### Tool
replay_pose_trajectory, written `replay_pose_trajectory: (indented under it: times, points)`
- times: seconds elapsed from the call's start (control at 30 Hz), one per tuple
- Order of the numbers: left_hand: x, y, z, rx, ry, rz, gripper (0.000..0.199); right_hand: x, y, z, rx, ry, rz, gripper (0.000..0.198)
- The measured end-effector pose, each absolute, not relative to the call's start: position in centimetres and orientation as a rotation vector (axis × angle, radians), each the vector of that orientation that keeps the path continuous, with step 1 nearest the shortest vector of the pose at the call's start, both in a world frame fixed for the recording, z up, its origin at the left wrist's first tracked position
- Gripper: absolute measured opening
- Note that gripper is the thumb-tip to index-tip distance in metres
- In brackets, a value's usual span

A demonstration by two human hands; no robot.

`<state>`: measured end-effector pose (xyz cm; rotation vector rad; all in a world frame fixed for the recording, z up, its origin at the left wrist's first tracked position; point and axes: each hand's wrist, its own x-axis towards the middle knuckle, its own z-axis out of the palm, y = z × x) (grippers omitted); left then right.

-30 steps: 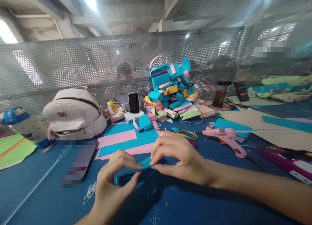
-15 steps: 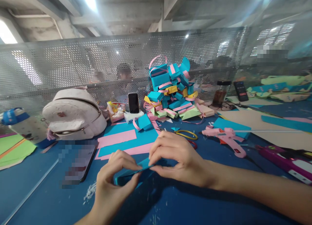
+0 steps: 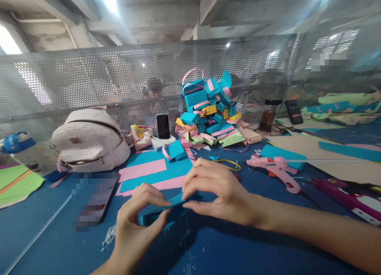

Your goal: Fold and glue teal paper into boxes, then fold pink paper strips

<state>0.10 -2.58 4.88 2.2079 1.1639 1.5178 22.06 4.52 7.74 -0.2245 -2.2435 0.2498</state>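
Toward the near edge of the table point(image 3: 244, 251), the left hand point(image 3: 131, 213) and right hand point(image 3: 220, 191) each pinch a folded blue paper piece point(image 3: 176, 206) between closed thumb and fingertips, apparently pressing its edge, which seems to call for steady, even pressure.

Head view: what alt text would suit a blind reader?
Left hand and right hand pinch folded blue paper at a blue table. Beyond sit a backpack at left, a paper pile, and a glue gun at right.
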Motion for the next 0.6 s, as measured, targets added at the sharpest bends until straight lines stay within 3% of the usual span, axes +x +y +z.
replay_pose_trajectory:
  times: [0.33, 0.6]
  points:
    - [-0.1, -2.6, 4.7, 2.154, 1.189, 1.569, 0.015, 22.5, 4.8, 8.3, -0.233, -2.234, 0.221, 0.010]
    - [-0.2, -2.2, 4.7, 2.057, 1.253, 1.573, 0.013, 23.5, 5.0, 10.0, -0.210, -2.217, 0.168, 0.002]
